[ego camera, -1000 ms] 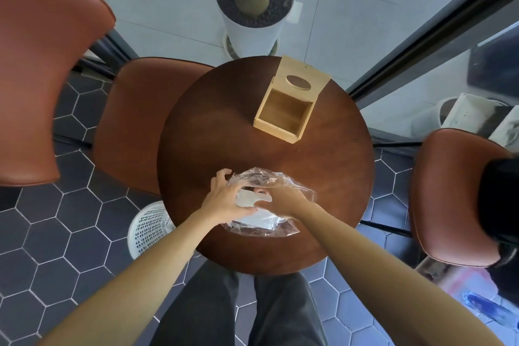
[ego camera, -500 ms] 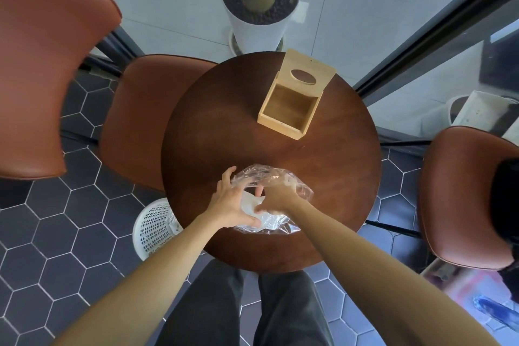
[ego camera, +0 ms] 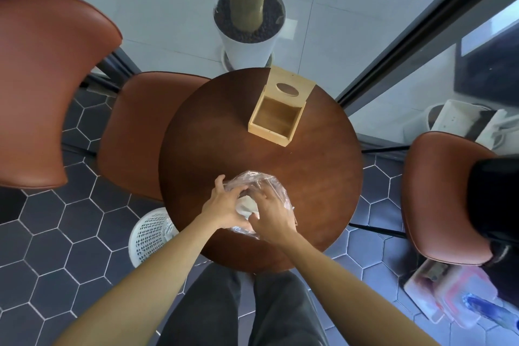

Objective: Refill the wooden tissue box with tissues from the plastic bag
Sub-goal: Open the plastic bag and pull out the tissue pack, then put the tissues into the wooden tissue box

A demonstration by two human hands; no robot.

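Note:
A clear plastic bag (ego camera: 254,181) lies on the near part of the round dark wooden table (ego camera: 323,177). White tissues (ego camera: 246,205) show inside it between my hands. My left hand (ego camera: 224,206) grips the bag's left side. My right hand (ego camera: 271,212) is closed on the bag and the tissues from the right. The wooden tissue box (ego camera: 276,121) stands open and empty at the table's far side, its lid (ego camera: 290,88) with an oval hole tipped back.
Brown leather chairs stand to the left (ego camera: 132,132), far left (ego camera: 42,87) and right (ego camera: 443,196). A white perforated basket (ego camera: 148,236) sits on the hexagon-tiled floor under the table's left edge. A white plant pot (ego camera: 248,39) stands behind glass beyond the table.
Both hands have drawn closer together over the bag, bunching it smaller and covering most of the tissues. The view has shifted slightly; the box has not moved on the table.

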